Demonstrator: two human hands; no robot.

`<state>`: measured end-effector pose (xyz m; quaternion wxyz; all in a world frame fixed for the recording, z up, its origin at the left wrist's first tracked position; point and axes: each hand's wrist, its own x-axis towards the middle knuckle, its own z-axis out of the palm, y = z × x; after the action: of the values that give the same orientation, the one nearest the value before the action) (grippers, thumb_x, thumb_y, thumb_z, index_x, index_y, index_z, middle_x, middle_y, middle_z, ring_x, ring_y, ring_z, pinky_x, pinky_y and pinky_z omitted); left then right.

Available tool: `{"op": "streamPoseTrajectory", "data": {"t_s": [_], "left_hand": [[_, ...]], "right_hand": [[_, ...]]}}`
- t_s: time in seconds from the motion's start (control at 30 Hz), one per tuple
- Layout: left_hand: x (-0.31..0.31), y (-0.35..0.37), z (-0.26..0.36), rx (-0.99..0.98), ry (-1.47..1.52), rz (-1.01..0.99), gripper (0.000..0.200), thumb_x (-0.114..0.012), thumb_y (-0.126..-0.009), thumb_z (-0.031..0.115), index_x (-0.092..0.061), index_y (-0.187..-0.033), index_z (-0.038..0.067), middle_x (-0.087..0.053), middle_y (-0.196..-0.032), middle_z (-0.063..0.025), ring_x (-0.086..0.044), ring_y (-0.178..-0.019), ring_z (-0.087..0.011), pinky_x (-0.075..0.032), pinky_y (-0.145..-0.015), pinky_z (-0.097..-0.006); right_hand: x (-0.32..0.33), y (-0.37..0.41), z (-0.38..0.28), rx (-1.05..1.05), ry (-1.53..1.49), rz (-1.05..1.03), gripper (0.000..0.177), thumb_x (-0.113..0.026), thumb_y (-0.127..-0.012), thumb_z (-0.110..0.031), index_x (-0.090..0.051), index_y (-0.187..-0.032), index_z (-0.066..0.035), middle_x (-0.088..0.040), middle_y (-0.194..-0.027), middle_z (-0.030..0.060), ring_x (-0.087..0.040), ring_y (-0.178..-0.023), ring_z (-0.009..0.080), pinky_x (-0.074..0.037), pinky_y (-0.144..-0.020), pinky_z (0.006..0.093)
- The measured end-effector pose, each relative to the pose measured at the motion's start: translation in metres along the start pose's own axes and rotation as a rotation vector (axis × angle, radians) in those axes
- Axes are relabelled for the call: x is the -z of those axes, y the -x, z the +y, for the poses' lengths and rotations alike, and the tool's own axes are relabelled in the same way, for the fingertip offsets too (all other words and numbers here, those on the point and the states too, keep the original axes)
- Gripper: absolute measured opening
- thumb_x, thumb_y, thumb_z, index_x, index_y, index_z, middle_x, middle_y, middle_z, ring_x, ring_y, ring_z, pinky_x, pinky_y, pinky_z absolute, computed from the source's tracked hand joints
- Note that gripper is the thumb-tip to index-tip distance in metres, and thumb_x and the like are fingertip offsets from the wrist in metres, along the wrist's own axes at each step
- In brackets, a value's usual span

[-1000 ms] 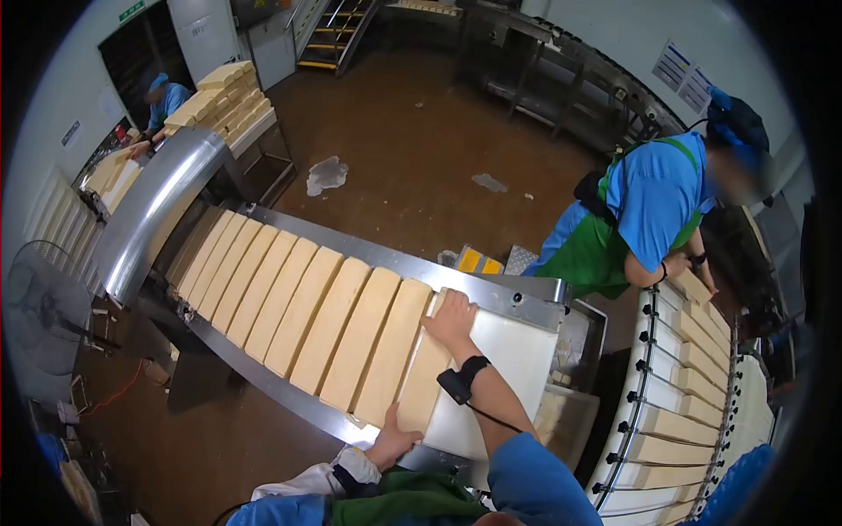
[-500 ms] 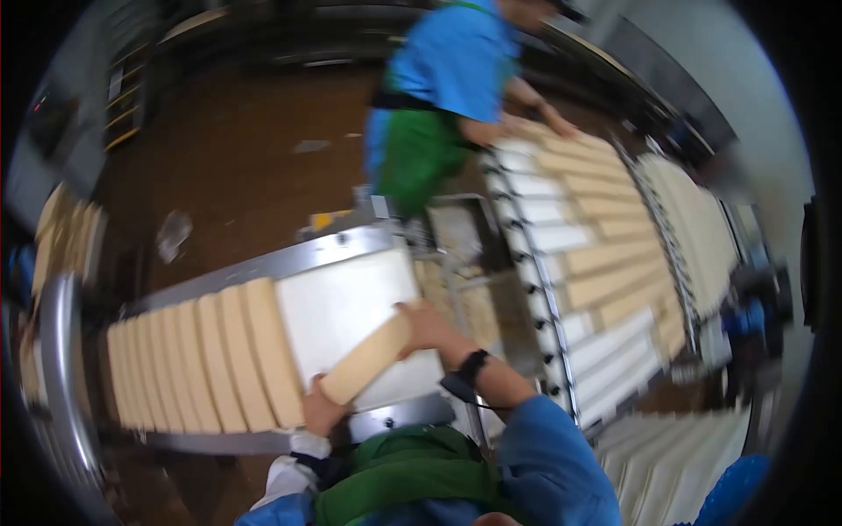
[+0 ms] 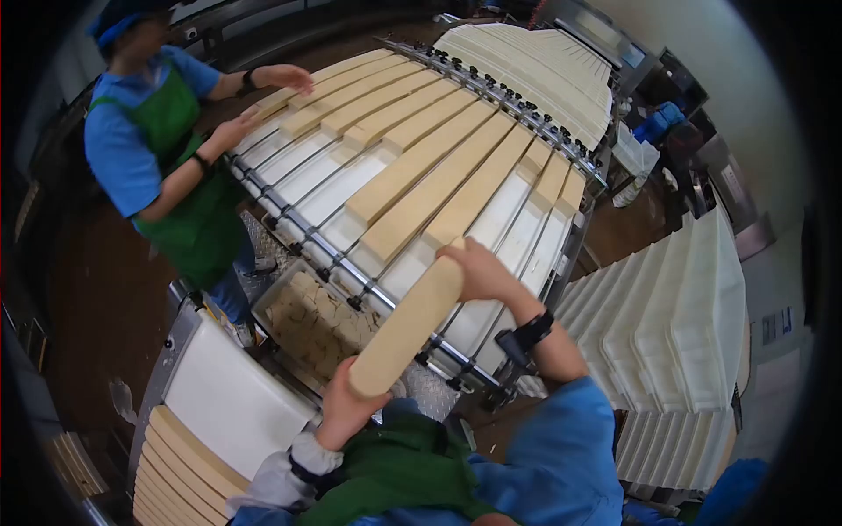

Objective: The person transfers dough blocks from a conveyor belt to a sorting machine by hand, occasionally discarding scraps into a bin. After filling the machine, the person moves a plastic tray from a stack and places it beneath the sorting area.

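A long beige slab with rounded ends, which looks like dough (image 3: pixel 408 320), is held up in front of my body. My left hand (image 3: pixel 344 408) grips its near end and my right hand (image 3: pixel 478 270) its far end. It tilts up to the right, over the near edge of a wide laned conveyor (image 3: pixel 320 188). Similar beige strips (image 3: pixel 421 162) lie along the conveyor's lanes, separated by thin metal rods. At lower left, a row of beige slabs (image 3: pixel 189 465) lies on a smaller white belt (image 3: pixel 232 368).
A co-worker (image 3: pixel 145 114) in blue and green stands at the conveyor's far left, hands by the strips. Below its near edge sits a bin (image 3: pixel 263 305) of beige scraps. Pale ridged panels (image 3: pixel 649 324) stand at right. A metal rail with black knobs (image 3: pixel 517 110) crosses the conveyor.
My view has turned right, from the smaller belt to the laned conveyor. Both hands have carried the slab off the smaller belt. The co-worker now appears at the left.
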<state>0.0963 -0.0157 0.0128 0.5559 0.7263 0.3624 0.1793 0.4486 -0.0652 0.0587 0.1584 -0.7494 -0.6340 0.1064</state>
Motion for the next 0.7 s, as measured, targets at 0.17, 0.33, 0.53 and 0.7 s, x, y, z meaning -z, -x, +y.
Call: {"op": "streamPoseTrajectory", "data": {"t_s": [0.17,0.33,0.53,0.7], "left_hand": [[-0.084,-0.076,0.034,0.063,-0.024,-0.1,0.077,-0.083,-0.066,0.029,-0.047,-0.129,0.004,-0.065,-0.11,-0.0173,-0.063,-0.104,-0.0316,-0.05,-0.087,-0.0388],[-0.134,-0.138,0.037,0.066,-0.186,-0.164,0.072,-0.079,-0.073,0.03,-0.045,-0.131,0.004,-0.065,-0.108,-0.0198,-0.065,-0.099,-0.0305,-0.051,-0.083,-0.0387],[-0.201,-0.192,0.027,0.16,0.279,-0.084,0.05,-0.063,-0.089,0.013,-0.032,-0.127,0.006,-0.064,-0.087,-0.0167,-0.063,-0.077,-0.0211,-0.05,-0.065,-0.0319],[-0.234,-0.224,0.03,0.06,0.173,-0.02,0.036,-0.055,-0.093,0.004,-0.031,-0.119,0.007,-0.059,-0.074,-0.0088,-0.056,-0.063,-0.0127,-0.043,-0.055,-0.0283]], "right_hand": [[0.018,-0.023,0.128,-0.117,-0.077,-0.272,0.073,-0.081,-0.051,-0.016,-0.055,-0.119,-0.024,-0.055,-0.102,0.0197,-0.055,-0.097,0.0373,-0.05,-0.082,0.0424],[0.025,-0.051,0.211,-0.503,-0.508,-0.415,0.078,-0.079,-0.059,-0.019,-0.042,-0.128,-0.014,-0.056,-0.109,0.0248,-0.054,-0.105,0.0384,-0.047,-0.088,0.0435],[0.013,-0.092,0.304,-0.837,-0.282,0.076,0.097,-0.057,-0.08,-0.066,-0.034,-0.134,0.011,-0.048,-0.129,0.0366,-0.051,-0.121,0.0429,-0.042,-0.101,0.0437],[0.018,-0.12,0.362,-1.034,-0.221,0.212,0.086,-0.048,-0.086,-0.065,-0.048,-0.125,0.012,-0.049,-0.129,0.0364,-0.05,-0.121,0.0451,-0.043,-0.1,0.046]]}}
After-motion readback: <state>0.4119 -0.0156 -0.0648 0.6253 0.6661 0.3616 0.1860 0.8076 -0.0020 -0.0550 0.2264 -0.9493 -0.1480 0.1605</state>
